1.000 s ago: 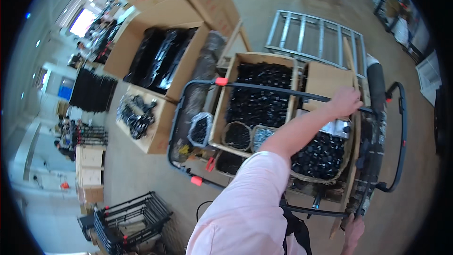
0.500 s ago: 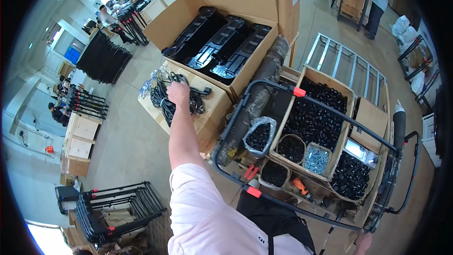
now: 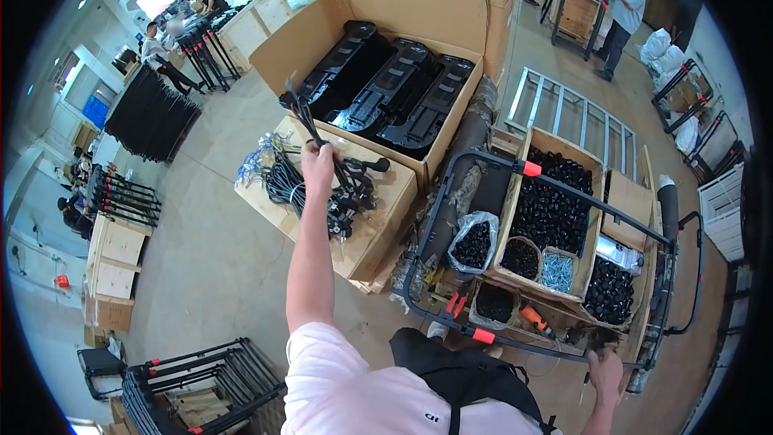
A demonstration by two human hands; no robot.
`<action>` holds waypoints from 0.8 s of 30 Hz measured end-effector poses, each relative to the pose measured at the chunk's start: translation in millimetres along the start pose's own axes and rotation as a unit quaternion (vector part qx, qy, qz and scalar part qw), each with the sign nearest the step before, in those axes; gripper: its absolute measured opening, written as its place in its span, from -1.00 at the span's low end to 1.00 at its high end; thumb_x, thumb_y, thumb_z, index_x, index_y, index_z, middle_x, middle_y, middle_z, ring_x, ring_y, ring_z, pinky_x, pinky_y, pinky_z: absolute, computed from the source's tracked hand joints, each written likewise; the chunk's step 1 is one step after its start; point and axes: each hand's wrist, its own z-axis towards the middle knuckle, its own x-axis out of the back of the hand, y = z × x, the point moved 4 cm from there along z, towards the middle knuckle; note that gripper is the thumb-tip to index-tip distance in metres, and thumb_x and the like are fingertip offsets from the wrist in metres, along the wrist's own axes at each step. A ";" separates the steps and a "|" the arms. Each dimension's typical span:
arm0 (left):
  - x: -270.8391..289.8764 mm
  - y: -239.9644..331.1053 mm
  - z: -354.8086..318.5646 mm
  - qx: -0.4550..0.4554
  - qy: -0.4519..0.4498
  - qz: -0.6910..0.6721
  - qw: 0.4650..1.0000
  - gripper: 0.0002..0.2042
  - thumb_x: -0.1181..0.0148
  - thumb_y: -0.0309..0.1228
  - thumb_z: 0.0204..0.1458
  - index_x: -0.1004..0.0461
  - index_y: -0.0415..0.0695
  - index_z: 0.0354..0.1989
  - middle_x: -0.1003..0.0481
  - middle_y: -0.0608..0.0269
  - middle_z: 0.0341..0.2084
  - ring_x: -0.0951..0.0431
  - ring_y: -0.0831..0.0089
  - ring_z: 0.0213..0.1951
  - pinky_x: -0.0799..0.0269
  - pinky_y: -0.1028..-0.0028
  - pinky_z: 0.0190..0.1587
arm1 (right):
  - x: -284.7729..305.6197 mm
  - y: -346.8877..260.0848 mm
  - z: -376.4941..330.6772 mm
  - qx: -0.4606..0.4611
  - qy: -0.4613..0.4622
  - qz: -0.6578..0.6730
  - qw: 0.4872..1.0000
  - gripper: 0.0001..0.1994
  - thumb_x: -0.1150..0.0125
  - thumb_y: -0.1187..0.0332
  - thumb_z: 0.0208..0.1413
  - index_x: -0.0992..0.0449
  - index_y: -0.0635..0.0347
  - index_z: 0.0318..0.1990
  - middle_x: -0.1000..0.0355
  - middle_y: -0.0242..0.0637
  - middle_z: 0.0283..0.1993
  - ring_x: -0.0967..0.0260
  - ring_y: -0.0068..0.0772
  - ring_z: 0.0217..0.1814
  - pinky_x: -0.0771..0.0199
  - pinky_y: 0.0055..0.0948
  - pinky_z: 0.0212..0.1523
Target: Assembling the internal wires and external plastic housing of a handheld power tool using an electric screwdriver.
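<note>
My left hand [image 3: 316, 167] is closed around a black power cable [image 3: 303, 117], whose end sticks up above the fist. Beneath it, a heap of coiled black cables [image 3: 283, 185] with pale and blue ends lies on a cardboard box [image 3: 382, 229]. My right hand [image 3: 605, 372] is at the near right edge of the cart, fingers curled next to dark small parts [image 3: 597, 340]. What it grips, if anything, I cannot make out. A black tubular frame with red clips [image 3: 592, 191] lies across the cart.
An open carton [image 3: 455, 125] holds several glossy black panels [image 3: 394, 89]. On the cart are a wooden tray of black plastic parts [image 3: 551, 209], a box of screws [image 3: 557, 271], a bag of black pieces [image 3: 473, 243] and an orange tool [image 3: 533, 318]. A person [image 3: 622, 16] stands far right.
My left hand has lifted a cable upward from the heap. The right hand has come up from the lower edge toward the cart. The whole view has shifted slightly.
</note>
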 end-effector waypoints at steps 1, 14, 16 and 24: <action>-4.5 15.0 -6.9 -0.034 -0.001 -0.019 0.999 -0.76 -0.07 -0.46 0.20 -0.36 -0.34 -0.03 -0.54 0.21 -0.45 -0.53 0.46 -0.44 -0.44 0.47 -0.33 | 2.7 -16.9 5.2 0.040 0.006 0.023 0.999 -0.64 -0.26 0.10 0.20 -0.66 0.30 -0.21 -0.61 0.15 -0.29 -0.59 0.28 -0.17 -0.55 0.07 -0.09; 15.6 49.2 36.1 0.136 -0.012 -0.233 0.963 -0.71 -0.01 -0.24 0.40 -0.36 -0.09 -0.39 -0.29 0.36 -0.64 -0.32 0.48 -0.67 -0.35 0.33 -0.59 | 40.3 -123.7 -4.6 0.191 0.016 0.108 0.975 -0.67 -0.31 0.12 0.18 -0.68 0.26 -0.21 -0.61 0.01 -0.39 -0.62 0.10 -0.28 -0.58 -0.04 -0.17; 58.3 16.5 52.4 0.178 0.008 0.033 0.983 -0.69 -0.01 -0.24 0.40 -0.39 -0.13 -0.40 -0.30 0.33 -0.64 -0.36 0.41 -0.66 -0.40 0.28 -0.58 | 40.9 -128.6 -11.3 0.222 0.020 0.127 0.967 -0.68 -0.32 0.13 0.17 -0.68 0.25 -0.22 -0.61 -0.01 -0.40 -0.63 0.11 -0.29 -0.60 -0.03 -0.19; 26.0 95.4 11.6 0.115 -0.101 -0.250 0.956 -0.73 0.02 -0.20 0.50 -0.39 -0.18 -0.08 -0.53 0.20 -0.39 -0.65 0.19 -0.32 -0.69 0.14 -0.18 | 37.4 -138.4 -15.7 0.240 0.008 0.099 0.966 -0.70 -0.32 0.13 0.17 -0.67 0.22 -0.25 -0.62 -0.04 -0.38 -0.62 0.06 -0.26 -0.59 -0.04 -0.15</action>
